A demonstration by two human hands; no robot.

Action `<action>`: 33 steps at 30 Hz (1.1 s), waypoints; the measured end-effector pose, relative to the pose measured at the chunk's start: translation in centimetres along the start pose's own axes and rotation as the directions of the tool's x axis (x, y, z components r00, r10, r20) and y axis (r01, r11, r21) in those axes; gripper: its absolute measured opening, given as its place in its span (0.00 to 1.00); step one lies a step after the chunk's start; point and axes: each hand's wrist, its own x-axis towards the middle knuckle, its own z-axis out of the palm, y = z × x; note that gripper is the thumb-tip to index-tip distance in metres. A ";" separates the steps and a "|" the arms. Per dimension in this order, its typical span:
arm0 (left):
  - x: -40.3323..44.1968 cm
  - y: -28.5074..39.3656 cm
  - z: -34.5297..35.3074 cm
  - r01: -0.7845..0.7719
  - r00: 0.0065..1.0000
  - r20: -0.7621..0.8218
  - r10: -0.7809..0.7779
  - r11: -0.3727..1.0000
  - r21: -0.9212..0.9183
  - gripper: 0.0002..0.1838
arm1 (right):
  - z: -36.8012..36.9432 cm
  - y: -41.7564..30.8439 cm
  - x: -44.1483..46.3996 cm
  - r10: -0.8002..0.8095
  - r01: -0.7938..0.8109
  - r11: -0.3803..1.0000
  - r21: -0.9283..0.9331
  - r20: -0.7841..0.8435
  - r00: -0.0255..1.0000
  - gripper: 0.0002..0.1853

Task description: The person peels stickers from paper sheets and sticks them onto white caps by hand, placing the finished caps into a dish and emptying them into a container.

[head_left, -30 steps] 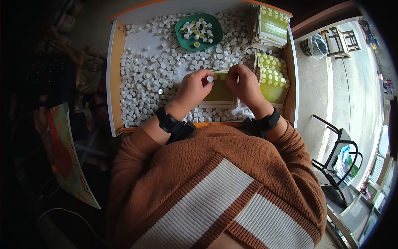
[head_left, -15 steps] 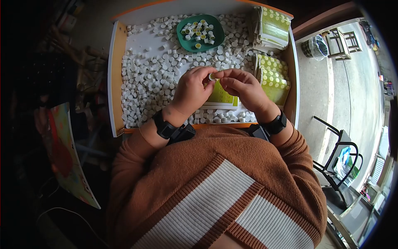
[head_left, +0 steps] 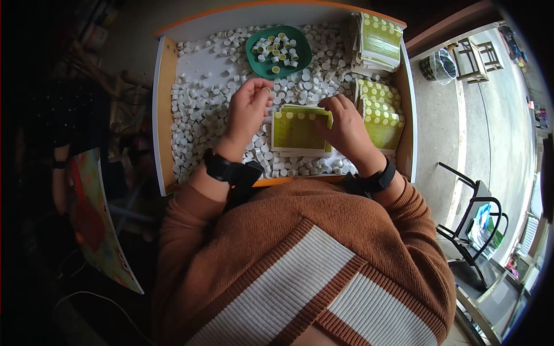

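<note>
My left hand (head_left: pixel 247 112) is closed, its fingertips pinching a small white cap (head_left: pixel 268 90) with a yellowish face, mostly covered by the fingers. Just beyond it lies a green tray (head_left: pixel 251 57) holding several white caps with yellow tops. My right hand (head_left: pixel 348 128) hovers at the right end of a stack of green sticker sheets (head_left: pixel 293 134), fingers bent and apart, with nothing visible in them. Pale round spots line the top sheet's upper edge. Loose white caps (head_left: pixel 199 124) surround the stack.
A shallow box with wooden side walls (head_left: pixel 167 109) encloses the work. Two bundles of green sheets (head_left: pixel 381 40) stand along its right side. A black chair (head_left: pixel 476 230) and a lined bin (head_left: pixel 438 66) are on the floor to the right. Another person's arm (head_left: pixel 60 179) shows at the left.
My hands have moved apart from where they met over the sheets. The left went left and forward with the cap; the right shifted slightly right, uncovering more of the top sheet.
</note>
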 end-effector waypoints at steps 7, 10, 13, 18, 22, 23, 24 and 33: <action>1.1 -0.9 -0.6 -0.186 0.981 0.173 0.091 0.709 0.680 0.11 | 1.3 1.7 -0.9 0.031 -0.033 0.998 0.056 0.048 0.998 0.10; 1.1 -1.9 -0.5 -0.309 0.951 0.260 0.168 0.542 0.781 0.13 | 1.4 1.9 -0.9 0.052 -0.055 0.996 0.070 0.038 0.998 0.09; 1.1 -2.4 -0.6 -0.286 0.957 0.207 0.201 0.560 0.778 0.11 | 1.2 1.9 -1.0 0.060 -0.062 0.995 0.083 0.026 0.998 0.08; -0.5 1.5 0.5 -0.066 0.991 0.137 0.008 0.902 0.427 0.09 | 1.1 1.7 -1.0 0.073 -0.077 0.993 0.087 0.044 0.996 0.08; -2.9 -0.1 3.3 -0.143 0.967 0.243 0.072 0.947 0.287 0.07 | 1.2 1.6 -1.0 0.091 -0.099 0.986 0.132 0.064 0.994 0.09; -3.0 -0.5 3.4 -0.144 0.967 0.245 0.073 0.948 0.285 0.07 | 1.2 1.7 -1.0 0.114 -0.124 0.979 0.164 0.074 0.991 0.09; -3.1 -0.5 3.5 -0.121 0.969 0.240 0.056 0.956 0.266 0.08 | 1.2 1.7 -1.0 0.136 -0.150 0.969 0.195 0.085 0.987 0.09; -3.1 -0.3 3.0 -0.052 0.952 0.304 -0.035 0.961 0.271 0.13 | 0.3 2.2 -0.1 0.236 -0.310 0.922 0.232 0.296 0.925 0.07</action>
